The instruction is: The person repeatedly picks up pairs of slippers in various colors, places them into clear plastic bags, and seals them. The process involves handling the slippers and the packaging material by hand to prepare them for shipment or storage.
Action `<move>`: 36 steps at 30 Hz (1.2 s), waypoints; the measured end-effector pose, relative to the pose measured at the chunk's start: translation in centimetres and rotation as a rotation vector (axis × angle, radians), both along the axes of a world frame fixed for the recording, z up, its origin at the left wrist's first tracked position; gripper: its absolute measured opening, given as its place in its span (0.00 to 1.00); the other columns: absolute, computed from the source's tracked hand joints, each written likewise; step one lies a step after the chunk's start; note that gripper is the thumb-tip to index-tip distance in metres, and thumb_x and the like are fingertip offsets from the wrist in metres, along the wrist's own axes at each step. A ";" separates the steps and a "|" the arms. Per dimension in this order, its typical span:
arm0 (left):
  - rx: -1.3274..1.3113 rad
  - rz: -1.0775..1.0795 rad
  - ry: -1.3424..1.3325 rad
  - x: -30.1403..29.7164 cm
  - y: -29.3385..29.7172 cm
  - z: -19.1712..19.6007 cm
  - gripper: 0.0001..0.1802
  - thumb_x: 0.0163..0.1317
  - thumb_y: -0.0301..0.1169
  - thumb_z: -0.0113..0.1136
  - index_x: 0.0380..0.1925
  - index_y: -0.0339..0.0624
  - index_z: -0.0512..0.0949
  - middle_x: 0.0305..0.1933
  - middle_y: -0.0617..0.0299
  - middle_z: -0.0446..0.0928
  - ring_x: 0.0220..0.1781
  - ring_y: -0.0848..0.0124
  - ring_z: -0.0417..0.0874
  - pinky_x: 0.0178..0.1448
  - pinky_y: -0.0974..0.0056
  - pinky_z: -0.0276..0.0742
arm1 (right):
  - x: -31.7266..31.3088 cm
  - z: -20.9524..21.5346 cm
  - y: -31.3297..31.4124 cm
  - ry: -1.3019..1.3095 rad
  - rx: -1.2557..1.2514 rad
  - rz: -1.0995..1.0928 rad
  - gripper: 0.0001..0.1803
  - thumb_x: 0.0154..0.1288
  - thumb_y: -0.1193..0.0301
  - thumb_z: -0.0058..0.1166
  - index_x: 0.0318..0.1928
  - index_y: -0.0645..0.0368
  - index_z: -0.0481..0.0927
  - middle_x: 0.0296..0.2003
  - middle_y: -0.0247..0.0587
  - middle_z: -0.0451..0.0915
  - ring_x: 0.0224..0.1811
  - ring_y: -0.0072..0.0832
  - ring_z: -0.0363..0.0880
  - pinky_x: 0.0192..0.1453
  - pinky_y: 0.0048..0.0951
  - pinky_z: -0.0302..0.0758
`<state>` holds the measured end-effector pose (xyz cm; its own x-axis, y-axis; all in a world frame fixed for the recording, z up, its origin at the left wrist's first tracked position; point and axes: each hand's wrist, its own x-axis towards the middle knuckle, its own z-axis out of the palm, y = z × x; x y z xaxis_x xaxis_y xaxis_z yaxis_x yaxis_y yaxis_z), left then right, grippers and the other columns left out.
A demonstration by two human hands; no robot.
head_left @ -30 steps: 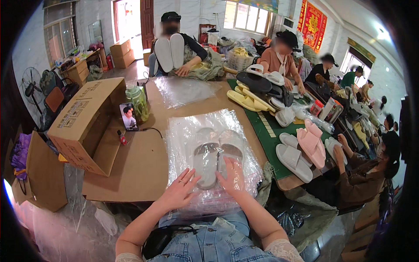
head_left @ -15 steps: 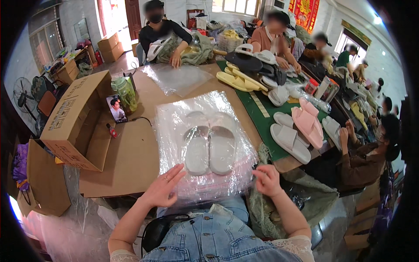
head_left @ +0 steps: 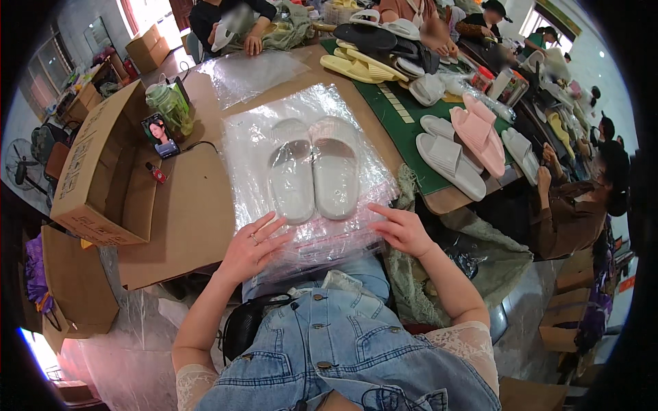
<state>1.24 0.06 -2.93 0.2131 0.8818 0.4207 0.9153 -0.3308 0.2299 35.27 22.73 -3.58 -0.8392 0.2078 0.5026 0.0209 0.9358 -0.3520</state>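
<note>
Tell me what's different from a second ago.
The right hand has come off the right slipper and moved rightward, to the lower right of the clear plastic. The left hand stays near the left slipper; the slippers remain side by side.

Counts one left hand (head_left: 255,250) and one right hand (head_left: 403,231). Adds two pale grey slippers (head_left: 336,181) just beyond them, then two more grey slippers (head_left: 452,168) left of two pink slippers (head_left: 485,140). Also shows one lit phone (head_left: 160,135), one green jar (head_left: 168,109), one small red bottle (head_left: 156,172) and one standing fan (head_left: 20,161). Leaves unnumbered the clear plastic bags (head_left: 248,154) and yellow slippers (head_left: 353,68), too closely overlapped to count.
</note>
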 end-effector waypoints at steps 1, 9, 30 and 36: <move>-0.010 0.003 -0.020 0.0 -0.1 -0.1 0.25 0.56 0.30 0.68 0.56 0.60 0.83 0.70 0.67 0.74 0.73 0.55 0.71 0.68 0.53 0.74 | 0.0 -0.1 -0.1 0.027 -0.043 -0.011 0.27 0.56 0.77 0.62 0.58 0.46 0.79 0.67 0.44 0.74 0.52 0.44 0.83 0.49 0.40 0.81; 0.073 -0.005 0.024 -0.3 0.0 -0.5 0.16 0.55 0.31 0.71 0.45 0.54 0.85 0.68 0.68 0.75 0.74 0.60 0.70 0.70 0.51 0.71 | -0.1 1.2 1.1 -0.039 -0.017 -0.106 0.20 0.55 0.78 0.64 0.50 0.53 0.83 0.65 0.41 0.77 0.44 0.40 0.86 0.43 0.33 0.82; -0.071 0.540 -0.666 -0.3 3.9 0.8 0.18 0.70 0.38 0.55 0.27 0.37 0.82 0.24 0.55 0.83 0.28 0.58 0.84 0.36 0.57 0.76 | -5.6 -1.8 2.7 0.231 -0.606 -0.512 0.12 0.67 0.67 0.59 0.28 0.62 0.79 0.20 0.37 0.76 0.22 0.23 0.72 0.30 0.29 0.68; -0.108 0.670 -0.683 -1.3 6.1 -2.0 0.19 0.65 0.40 0.57 0.24 0.35 0.80 0.21 0.54 0.80 0.23 0.59 0.81 0.33 0.56 0.74 | -7.2 -3.8 3.8 0.103 -0.357 -0.687 0.09 0.58 0.69 0.60 0.27 0.61 0.78 0.32 0.43 0.80 0.30 0.37 0.78 0.34 0.39 0.72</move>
<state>-0.02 6.14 -4.89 -0.6098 0.7726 0.1767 0.5637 0.2661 0.7819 28.06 26.53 -7.39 -0.4167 0.8276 0.3760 0.5050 0.5547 -0.6613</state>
